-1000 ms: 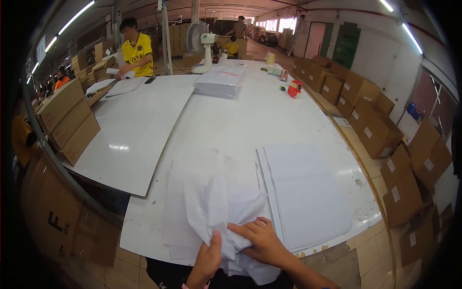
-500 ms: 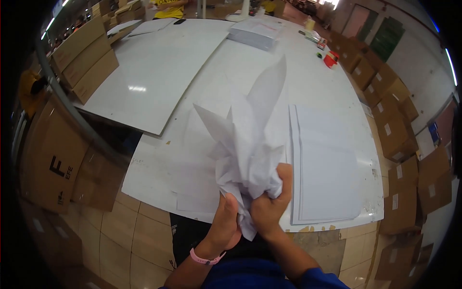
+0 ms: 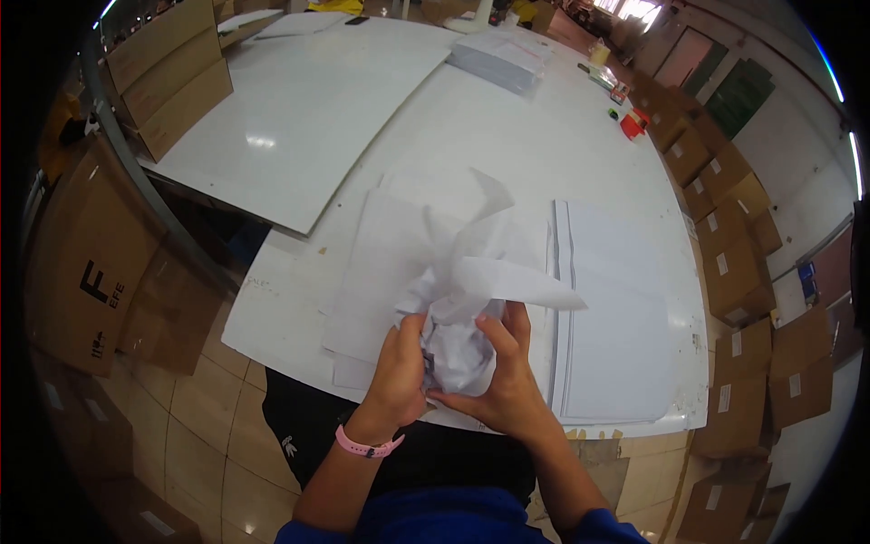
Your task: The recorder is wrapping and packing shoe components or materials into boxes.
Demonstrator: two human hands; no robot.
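Note:
A crumpled sheet of white paper (image 3: 460, 355) is squeezed between my two hands above the table's near edge. Its lower part is bunched into a ball, while loose corners stick out at the far side and to the right. My left hand (image 3: 396, 372), with a pink band on the wrist, presses on the ball's left side. Around the right side curl the fingers and thumb of my right hand (image 3: 507, 376). Flat white paper sheets (image 3: 362, 299) lie partly under the crumpled one. A neat stack of white paper (image 3: 616, 317) rests to the right of my hands.
The white table (image 3: 390, 195) carries a raised white board (image 3: 281, 118) at left. A plastic-wrapped paper pack (image 3: 498, 59) and a red tape dispenser (image 3: 633, 123) sit farther back. Cardboard boxes (image 3: 168, 82) are piled at left; more cartons (image 3: 734, 263) line the right wall.
The paper has been crushed more compactly and its loose corners have folded down, one now pointing right. My right hand has turned from a fist to cupping the ball.

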